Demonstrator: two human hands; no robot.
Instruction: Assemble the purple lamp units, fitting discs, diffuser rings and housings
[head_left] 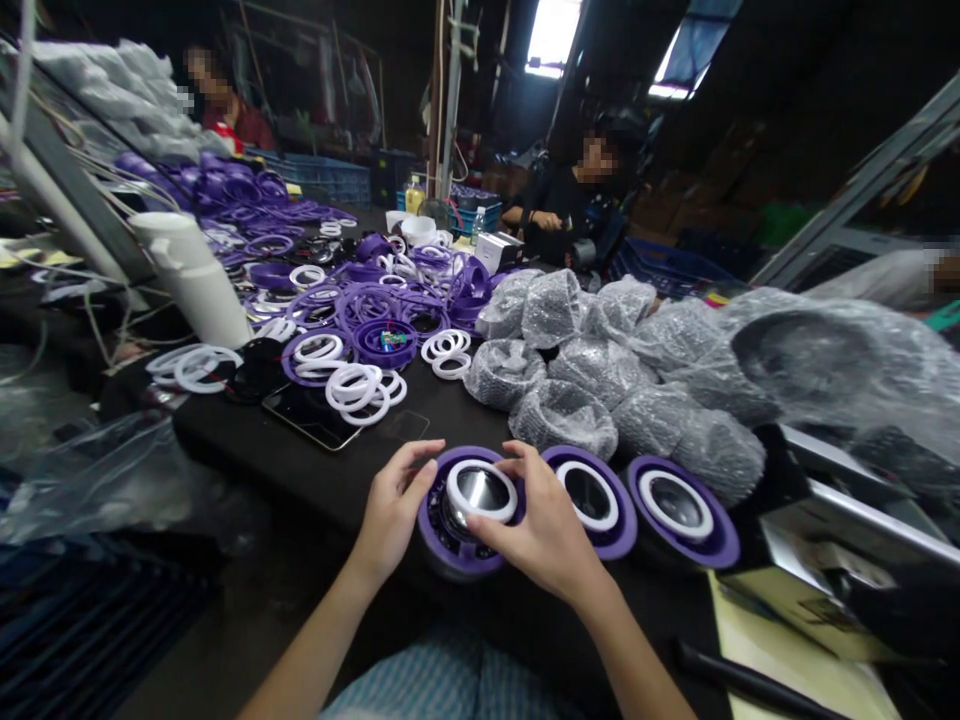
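Observation:
My left hand (394, 510) and my right hand (544, 525) hold a round purple housing (441, 530) from either side, with fingertips on its white ring (481, 490). A polished silver cone (477, 490) sits inside that ring, and dark inner parts show at the housing's lower edge. Beyond my right hand stand two similar purple units with white rings (592, 500) (679, 510), untouched. Just past my hands lie bubble-wrapped bundles (562, 418). Loose white rings (358, 392) and purple plastic parts (379, 308) are heaped further up the black table (300, 465).
A dark tablet or phone (309, 415) lies near the heap, and a white bottle (191, 280) stands behind it. A metal-edged box (840, 520) sits at right. A seated person (570, 205) works across the table, and another person (232, 115) stands at far left.

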